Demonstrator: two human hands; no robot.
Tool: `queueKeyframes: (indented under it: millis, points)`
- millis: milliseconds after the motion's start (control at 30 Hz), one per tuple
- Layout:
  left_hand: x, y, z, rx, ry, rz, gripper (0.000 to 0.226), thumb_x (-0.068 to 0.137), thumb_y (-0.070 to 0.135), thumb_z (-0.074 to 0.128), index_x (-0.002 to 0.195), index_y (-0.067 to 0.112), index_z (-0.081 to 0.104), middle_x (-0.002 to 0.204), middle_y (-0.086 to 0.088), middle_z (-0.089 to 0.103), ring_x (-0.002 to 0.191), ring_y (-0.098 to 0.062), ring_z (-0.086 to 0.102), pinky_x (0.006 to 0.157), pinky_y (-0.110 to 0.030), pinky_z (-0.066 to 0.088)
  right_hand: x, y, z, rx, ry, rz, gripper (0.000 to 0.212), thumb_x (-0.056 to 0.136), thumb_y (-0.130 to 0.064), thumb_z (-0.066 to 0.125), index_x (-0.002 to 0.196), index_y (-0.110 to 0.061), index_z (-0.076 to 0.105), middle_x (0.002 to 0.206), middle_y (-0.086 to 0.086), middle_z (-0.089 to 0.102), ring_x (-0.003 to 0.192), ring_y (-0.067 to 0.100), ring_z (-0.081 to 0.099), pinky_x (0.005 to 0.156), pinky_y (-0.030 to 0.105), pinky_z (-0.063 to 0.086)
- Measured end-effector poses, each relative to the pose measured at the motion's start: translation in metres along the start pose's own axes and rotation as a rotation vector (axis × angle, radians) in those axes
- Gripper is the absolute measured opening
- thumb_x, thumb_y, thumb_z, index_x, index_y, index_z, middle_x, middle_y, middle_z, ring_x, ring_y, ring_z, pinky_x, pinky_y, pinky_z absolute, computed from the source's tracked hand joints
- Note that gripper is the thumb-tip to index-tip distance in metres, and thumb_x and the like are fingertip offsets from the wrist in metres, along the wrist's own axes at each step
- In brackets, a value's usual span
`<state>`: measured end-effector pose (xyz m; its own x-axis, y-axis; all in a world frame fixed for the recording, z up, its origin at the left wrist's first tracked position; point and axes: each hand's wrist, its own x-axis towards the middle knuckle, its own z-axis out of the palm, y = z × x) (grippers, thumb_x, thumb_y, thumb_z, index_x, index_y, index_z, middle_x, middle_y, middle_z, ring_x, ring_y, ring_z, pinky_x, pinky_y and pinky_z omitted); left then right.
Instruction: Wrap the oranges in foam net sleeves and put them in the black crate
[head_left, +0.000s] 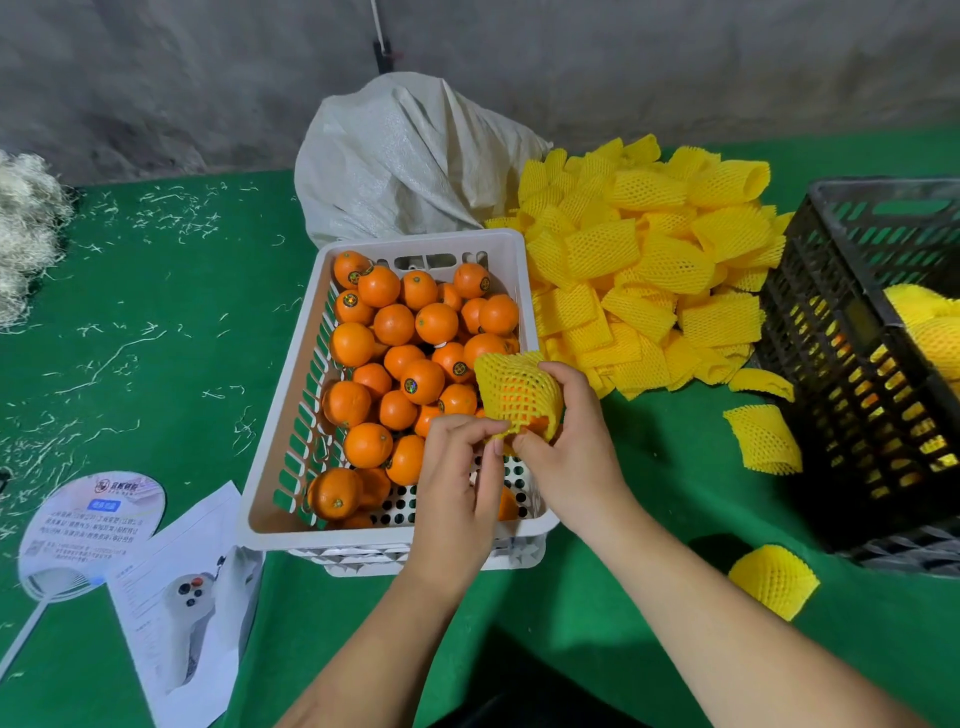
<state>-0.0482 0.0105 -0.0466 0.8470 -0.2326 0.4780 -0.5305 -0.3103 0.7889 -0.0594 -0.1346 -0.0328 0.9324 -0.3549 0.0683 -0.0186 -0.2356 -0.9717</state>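
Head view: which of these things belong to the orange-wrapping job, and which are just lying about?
In the job:
- left hand and right hand, pinching the foam net sleeve over an orange
- white crate of unwrapped oranges
- pile of yellow sleeves
- black crate

Lying about:
- white woven sack
- hand fan
- printed sheet
- pale shredded fibre

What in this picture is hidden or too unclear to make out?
Head view only:
- black crate: right part cut off by the frame edge, so its contents cannot be counted.
- white crate: near right corner hidden by left hand and right hand.
- round fan: print too small.
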Motion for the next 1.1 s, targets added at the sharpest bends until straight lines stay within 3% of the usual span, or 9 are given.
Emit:
queueKeyframes:
  millis: [100,267,467,567,667,767,867,967,1100]
  points:
    - [0.0,0.001,0.001,-0.002,-0.029,0.008,0.016,0.105,0.019,0.058,0.117,0.016,0.068,0.114,0.009,0.054,0.113,-0.006,0.057,0.094,-0.013,0.042,0.0,-0.003,-0.003,0.032,-0.039,0.026,0.081,0.079,-0.003,0.074,0.139,-0.046,0.04,0.133,-0.009,0.04,0.124,0.007,0.05,0.086,0.008,0.049]
    - [0.003,0.004,0.001,-0.06,-0.036,-0.036,0.012,0.1,0.018,0.059,0.108,0.023,0.065,0.108,0.01,0.058,0.105,-0.007,0.059,0.087,-0.013,0.042,-0.002,-0.008,-0.012,0.133,-0.24,-0.004,0.081,0.08,-0.012,0.067,0.149,-0.044,0.04,0.148,-0.009,0.036,0.134,0.008,0.051,0.108,0.038,0.052]
    - [-0.001,0.003,0.0,-0.168,-0.06,-0.053,0.014,0.1,0.021,0.059,0.112,0.028,0.062,0.103,0.006,0.058,0.097,-0.016,0.059,0.083,-0.024,0.047,-0.008,-0.008,-0.008,0.143,-0.08,-0.019,0.075,0.074,-0.017,0.069,0.136,-0.052,0.044,0.141,-0.01,0.041,0.133,0.009,0.049,0.105,0.043,0.053]
    - [0.002,0.009,-0.002,-0.428,-0.001,-0.202,0.021,0.102,0.037,0.058,0.121,0.032,0.051,0.1,-0.005,0.055,0.091,-0.029,0.057,0.079,-0.038,0.052,-0.011,-0.009,-0.011,0.166,-0.098,-0.046,0.076,0.075,-0.014,0.07,0.139,-0.048,0.045,0.142,-0.008,0.04,0.133,0.013,0.05,0.101,0.044,0.055]
    - [0.019,0.012,-0.006,-0.497,-0.048,-0.43,0.049,0.099,0.054,0.057,0.14,0.029,0.047,0.123,0.003,0.066,0.113,-0.018,0.067,0.092,-0.031,0.057,-0.013,-0.01,-0.016,0.231,-0.279,-0.077,0.082,0.08,-0.011,0.064,0.149,-0.047,0.04,0.151,-0.012,0.036,0.138,0.017,0.049,0.102,0.042,0.055]
    - [0.026,0.008,-0.01,-0.507,-0.204,-0.483,0.048,0.097,0.054,0.064,0.137,0.027,0.065,0.132,0.0,0.073,0.122,-0.022,0.07,0.095,-0.035,0.059,-0.016,-0.012,-0.012,0.375,-0.333,-0.028,0.077,0.086,-0.03,0.063,0.153,-0.051,0.031,0.159,-0.013,0.039,0.14,0.008,0.048,0.108,0.03,0.049]
    - [0.017,0.007,-0.009,-0.486,-0.132,-0.369,0.039,0.092,0.042,0.074,0.128,0.027,0.071,0.121,-0.006,0.076,0.105,-0.021,0.075,0.082,-0.029,0.061,-0.007,-0.016,-0.02,0.44,-0.234,0.124,0.072,0.081,-0.054,0.075,0.143,-0.058,0.037,0.149,-0.009,0.055,0.132,0.009,0.059,0.106,0.036,0.052]
    - [0.01,0.007,-0.005,-0.494,-0.099,-0.36,0.053,0.096,0.037,0.077,0.144,0.024,0.058,0.117,-0.006,0.076,0.095,-0.021,0.075,0.074,-0.029,0.061,0.002,-0.019,-0.033,0.348,-0.378,0.151,0.059,0.082,-0.053,0.079,0.134,-0.037,0.059,0.129,-0.005,0.071,0.117,0.011,0.069,0.091,0.027,0.058]
    - [0.008,-0.003,-0.008,-0.404,-0.181,-0.397,0.065,0.1,0.062,0.062,0.157,0.051,0.033,0.112,-0.003,0.075,0.102,-0.017,0.075,0.084,-0.033,0.062,0.005,-0.019,-0.051,0.277,-0.181,0.107,0.066,0.067,-0.053,0.087,0.123,-0.033,0.058,0.118,-0.005,0.07,0.105,0.009,0.07,0.081,0.026,0.058]
